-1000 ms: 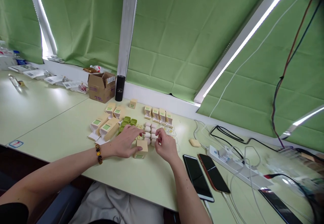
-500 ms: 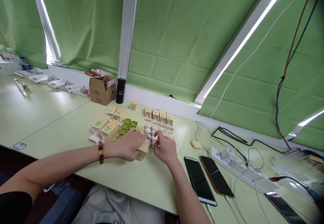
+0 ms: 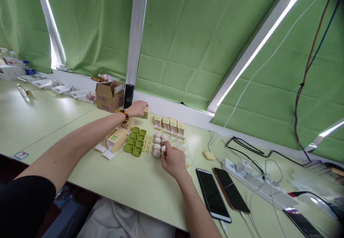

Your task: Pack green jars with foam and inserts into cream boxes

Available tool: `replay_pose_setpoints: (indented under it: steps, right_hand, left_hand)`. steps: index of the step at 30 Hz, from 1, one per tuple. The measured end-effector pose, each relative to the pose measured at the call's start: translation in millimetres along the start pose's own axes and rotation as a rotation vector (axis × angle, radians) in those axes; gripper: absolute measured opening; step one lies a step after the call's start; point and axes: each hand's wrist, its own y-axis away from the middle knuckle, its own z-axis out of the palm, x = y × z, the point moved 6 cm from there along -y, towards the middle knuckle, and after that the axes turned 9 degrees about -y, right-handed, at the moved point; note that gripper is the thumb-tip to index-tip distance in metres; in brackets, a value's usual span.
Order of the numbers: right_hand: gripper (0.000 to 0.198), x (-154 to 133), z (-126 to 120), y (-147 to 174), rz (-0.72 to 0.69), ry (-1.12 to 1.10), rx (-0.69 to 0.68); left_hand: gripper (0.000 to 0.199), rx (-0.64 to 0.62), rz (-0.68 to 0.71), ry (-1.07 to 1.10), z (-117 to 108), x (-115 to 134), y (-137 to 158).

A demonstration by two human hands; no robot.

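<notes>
My left hand (image 3: 137,109) reaches to the back of the table, fingers closed round a small tan box (image 3: 146,113) with a green label. My right hand (image 3: 173,160) hovers at the rows of pale pink rounded pieces (image 3: 156,147), its fingers curled in; what they hold, if anything, is hidden. Left of the pink pieces lie small yellow pieces (image 3: 146,144) and two rows of green square cups (image 3: 137,151). Clear plastic pieces (image 3: 184,144) with yellow centres lie beyond my right hand. Several open tan boxes (image 3: 117,140) lie partly under my left forearm.
More open tan boxes (image 3: 173,127) line the back. A cardboard carton (image 3: 109,96) and a black cylinder (image 3: 128,96) stand at the window ledge. Two phones (image 3: 213,194) and a white power strip (image 3: 258,185) with tangled cables lie on the right.
My left hand has carried a tan box from the front middle to the back of the table. The green cups and yellow pieces are uncovered. My right hand has barely moved.
</notes>
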Motion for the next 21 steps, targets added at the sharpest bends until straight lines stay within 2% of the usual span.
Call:
replay_pose_setpoints:
  steps: [7, 11, 14, 18, 21]
  right_hand:
    - [0.038, -6, 0, 1, -0.04, -0.001, -0.001]
    - [0.039, -8, -2, 2, -0.049, -0.001, 0.001]
    - [0.04, -8, -2, 3, -0.048, 0.002, -0.002]
    - [0.04, -9, -1, 2, -0.04, -0.004, -0.018]
    - [0.041, -12, -1, 2, -0.05, -0.011, -0.027]
  left_hand:
    - [0.042, -0.107, -0.085, -0.049, 64, -12, -16]
    - [0.039, -0.131, -0.092, -0.053, 89, -9, -15]
    - [0.042, -0.103, -0.098, -0.075, 92, -11, -9]
    - [0.052, -0.022, -0.078, -0.113, 80, -13, 6]
    - [0.04, 0.006, 0.008, -0.143, 72, -7, 18]
